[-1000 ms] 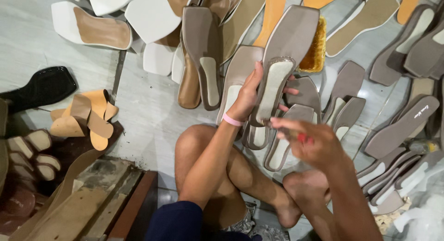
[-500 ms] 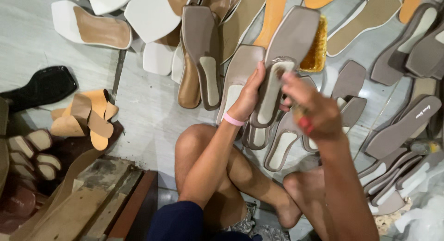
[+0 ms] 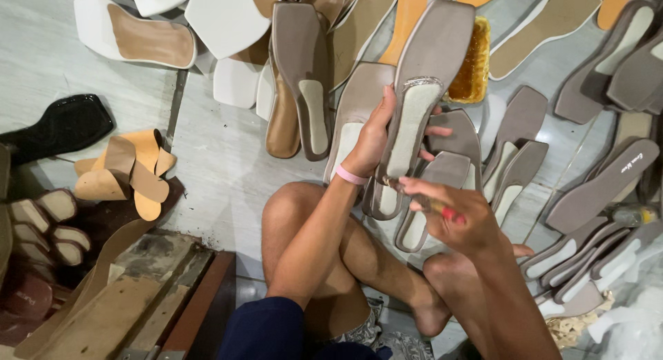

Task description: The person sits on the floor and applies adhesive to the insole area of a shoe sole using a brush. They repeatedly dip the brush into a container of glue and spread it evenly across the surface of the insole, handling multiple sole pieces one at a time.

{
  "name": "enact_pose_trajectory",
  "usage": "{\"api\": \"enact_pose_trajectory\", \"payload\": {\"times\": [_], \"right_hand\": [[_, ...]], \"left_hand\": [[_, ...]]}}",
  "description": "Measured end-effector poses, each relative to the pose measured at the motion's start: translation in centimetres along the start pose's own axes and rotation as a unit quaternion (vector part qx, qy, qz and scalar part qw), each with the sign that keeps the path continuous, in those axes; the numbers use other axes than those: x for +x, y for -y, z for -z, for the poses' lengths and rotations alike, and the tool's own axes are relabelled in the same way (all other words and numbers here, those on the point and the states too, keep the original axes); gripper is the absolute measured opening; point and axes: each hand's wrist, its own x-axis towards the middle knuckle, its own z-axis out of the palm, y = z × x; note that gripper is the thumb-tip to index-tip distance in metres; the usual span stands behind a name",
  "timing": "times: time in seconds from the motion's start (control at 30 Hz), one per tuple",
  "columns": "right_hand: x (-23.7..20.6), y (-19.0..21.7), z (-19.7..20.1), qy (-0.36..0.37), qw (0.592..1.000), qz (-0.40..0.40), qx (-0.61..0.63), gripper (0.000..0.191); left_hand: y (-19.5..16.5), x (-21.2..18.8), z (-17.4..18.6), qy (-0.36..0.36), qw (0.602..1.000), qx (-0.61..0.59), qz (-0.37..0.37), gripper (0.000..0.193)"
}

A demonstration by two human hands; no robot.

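Note:
My left hand [image 3: 376,135] grips a long grey shoe sole [image 3: 421,90] by its narrow middle, holding it up over the floor with its pale insole patch [image 3: 413,125] facing me. A pink band circles that wrist. My right hand [image 3: 456,215] sits just below the sole's heel end, closed around a small red-handled tool [image 3: 442,209], its tip near the heel. My bare knees and feet are folded beneath both hands.
Many grey soles [image 3: 601,187] lie spread over the tiled floor on the right and ahead. White soles [image 3: 131,35] and tan ones lie at the top left. Tan strap pieces [image 3: 128,173] and a black sole [image 3: 65,125] lie left. A wooden board [image 3: 124,298] sits near left. A yellow brush-like pad [image 3: 473,63] lies ahead.
My right hand rose to the sole's middle and then came back down to its heel end. The left hand kept the sole in nearly the same place.

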Motion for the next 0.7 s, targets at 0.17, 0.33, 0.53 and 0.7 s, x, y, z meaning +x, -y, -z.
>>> {"api": "enact_pose_trajectory", "payload": {"times": [0.17, 0.33, 0.53, 0.7], "right_hand": [[1.9, -0.3, 0.5, -0.055, 0.993, 0.006, -0.107, 0.025], [3.3, -0.7, 1.1, -0.110, 0.984, 0.035, -0.134, 0.023], [1.1, 0.5, -0.8, -0.068, 0.979, 0.108, -0.157, 0.030], [-0.9, 0.4, -1.4, -0.023, 0.991, 0.082, -0.103, 0.029]], "left_hand": [[-0.2, -0.6, -0.3, -0.012, 0.999, 0.047, -0.009, 0.077], [-0.3, -0.9, -0.8, -0.022, 0.999, 0.025, -0.019, 0.077], [-0.2, -0.6, -0.3, -0.016, 1.000, -0.013, -0.004, 0.083], [-0.1, -0.8, -0.3, -0.015, 1.000, -0.009, -0.014, 0.084]]}}
